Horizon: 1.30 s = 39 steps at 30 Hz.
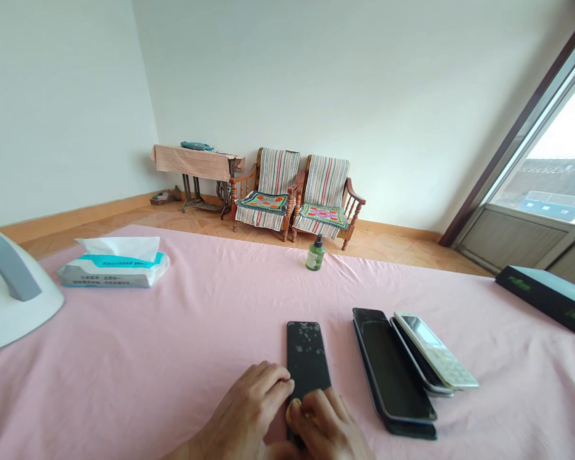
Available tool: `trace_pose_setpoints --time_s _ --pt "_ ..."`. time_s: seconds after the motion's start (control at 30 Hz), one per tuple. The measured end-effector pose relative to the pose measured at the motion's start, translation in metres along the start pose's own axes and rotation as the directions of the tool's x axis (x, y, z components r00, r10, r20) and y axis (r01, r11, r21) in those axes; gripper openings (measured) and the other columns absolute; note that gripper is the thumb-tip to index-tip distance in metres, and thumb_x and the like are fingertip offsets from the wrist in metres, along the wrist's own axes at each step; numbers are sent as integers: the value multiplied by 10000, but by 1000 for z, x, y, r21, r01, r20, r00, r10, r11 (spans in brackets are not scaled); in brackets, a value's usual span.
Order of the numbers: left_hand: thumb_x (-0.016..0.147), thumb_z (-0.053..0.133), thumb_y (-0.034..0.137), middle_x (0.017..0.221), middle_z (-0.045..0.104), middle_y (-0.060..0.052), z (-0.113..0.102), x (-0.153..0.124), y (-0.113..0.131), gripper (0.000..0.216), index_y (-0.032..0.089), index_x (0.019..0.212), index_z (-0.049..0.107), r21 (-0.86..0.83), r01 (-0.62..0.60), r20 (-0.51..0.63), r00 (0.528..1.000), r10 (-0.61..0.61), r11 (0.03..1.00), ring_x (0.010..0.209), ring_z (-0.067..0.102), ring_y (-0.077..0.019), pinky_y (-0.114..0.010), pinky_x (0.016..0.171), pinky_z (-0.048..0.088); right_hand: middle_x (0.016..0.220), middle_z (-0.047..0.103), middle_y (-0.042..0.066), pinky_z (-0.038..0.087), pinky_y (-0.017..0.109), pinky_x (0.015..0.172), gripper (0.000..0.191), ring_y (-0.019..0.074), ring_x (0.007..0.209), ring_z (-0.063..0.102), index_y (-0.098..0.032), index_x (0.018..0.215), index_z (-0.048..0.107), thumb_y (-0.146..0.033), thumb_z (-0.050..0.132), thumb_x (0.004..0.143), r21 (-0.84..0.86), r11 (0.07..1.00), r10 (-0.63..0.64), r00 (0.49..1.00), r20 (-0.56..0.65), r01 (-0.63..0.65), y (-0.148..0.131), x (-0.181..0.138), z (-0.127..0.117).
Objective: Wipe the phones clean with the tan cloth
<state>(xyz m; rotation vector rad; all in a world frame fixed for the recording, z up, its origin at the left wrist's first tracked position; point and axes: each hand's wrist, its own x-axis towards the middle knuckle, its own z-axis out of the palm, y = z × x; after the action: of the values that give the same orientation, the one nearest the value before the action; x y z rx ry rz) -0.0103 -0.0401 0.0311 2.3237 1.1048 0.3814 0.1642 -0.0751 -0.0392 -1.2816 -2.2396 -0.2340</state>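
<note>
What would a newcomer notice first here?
Probably the spotted black phone, front and centre on the pink cloth, with the left hand at its left edge and the right hand over its near end. To its right lie several overlapping phones, a white one on top at their right side. Beyond the cloth, two striped, brightly covered chairs stand side by side.
</note>
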Motion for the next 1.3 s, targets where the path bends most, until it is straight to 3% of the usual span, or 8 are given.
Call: trace_pose_setpoints --time_s 0.17,0.3,0.4,0.6,0.87,1.17,1.3 --pt "522 881 136 1110 607 -68 -1 2 3 579 143 1053 652 13 50 12 999 -50 999 1031 535 -253 -372 961 434 926 617 69 495 335 695 357 227 814 551 -228 1021 615 -18 478 768 147 979 118 981 152 -140 6 25 -10" --pt "520 889 176 1097 606 -72 1 3 2 613 153 1077 636 38 29 -4 1000 -29 999 1020 540 -266 -397 943 447 903 596 68 488 296 705 362 208 831 548 -219 914 642 23 435 740 237 948 170 967 190 -213 7 38 -17" --pt "524 894 209 1127 607 -72 3 4 -1 679 170 1139 609 43 11 -34 999 -9 999 1037 540 -267 -390 949 448 858 577 52 474 265 712 386 176 803 551 -210 804 668 55 395 740 303 900 269 947 177 -313 17 51 -19" --pt "524 903 225 1152 619 -67 7 2 -8 662 171 1126 633 75 -49 -117 991 58 996 1043 548 -262 -370 956 447 883 582 99 461 316 793 423 211 856 538 -148 887 710 59 361 769 195 874 437 895 83 -445 50 82 -2" --pt "556 869 360 1077 632 -79 20 7 -31 612 175 1094 644 79 -186 -127 973 195 979 951 566 -274 -406 854 484 939 597 69 462 304 804 463 208 902 529 -228 997 678 47 378 777 216 898 362 923 135 -384 28 72 2" --pt "568 863 275 1061 610 -54 2 4 -4 505 175 1007 634 -5 -36 -56 998 35 999 985 544 -264 -413 904 452 905 613 66 490 296 669 453 218 814 553 -273 1052 638 1 417 768 250 950 170 982 84 -186 5 40 -15" --pt "564 872 228 1074 608 -46 0 1 2 511 176 1010 627 -10 -13 -73 997 13 1000 997 538 -259 -412 914 447 903 613 64 487 287 666 462 211 809 550 -264 1041 638 18 413 753 251 950 169 982 88 -186 1 34 -16"
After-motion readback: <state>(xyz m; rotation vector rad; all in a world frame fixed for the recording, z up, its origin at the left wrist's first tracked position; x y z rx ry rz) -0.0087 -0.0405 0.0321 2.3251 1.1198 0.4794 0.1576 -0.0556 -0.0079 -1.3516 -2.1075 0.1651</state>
